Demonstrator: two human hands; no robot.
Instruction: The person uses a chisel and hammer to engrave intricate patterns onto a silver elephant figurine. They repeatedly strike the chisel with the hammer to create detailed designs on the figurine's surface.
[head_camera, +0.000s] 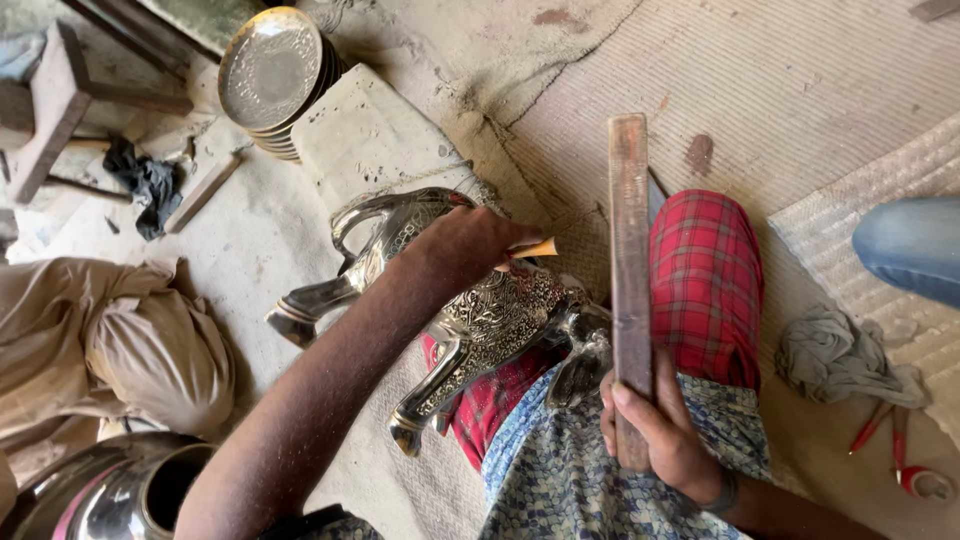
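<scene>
Sitting on the woven floor mat (800, 90), the person keeps a silver metal animal figure (470, 320), engraved all over, propped across the lap against the red checked cloth (705, 280), so its patterned flank faces up and its legs point toward the near left. That rest on the thigh looks meant to steady the piece while it is worked.

At the left lies a heap of tan cloth (110, 340), and near it, at the bottom left corner, the dark mouth of a shiny metal vessel (120, 490). A pale stone block (370, 140) sits beyond the figure, with a stack of round embossed metal plates (272, 75) leaning at its far side.

The right hand (660, 425) is closed around the near end of a long flat wooden bar (630, 270), held upright beside the figure, apparently as a striker. The left hand (470, 245) is wrapped around a small punch with an orange tip (535, 248), pressed onto the figure's back.

A crumpled grey rag (840, 355) lies on the right, red-handled pliers (885, 425) just near it. No packages, labels or signs show anywhere.
</scene>
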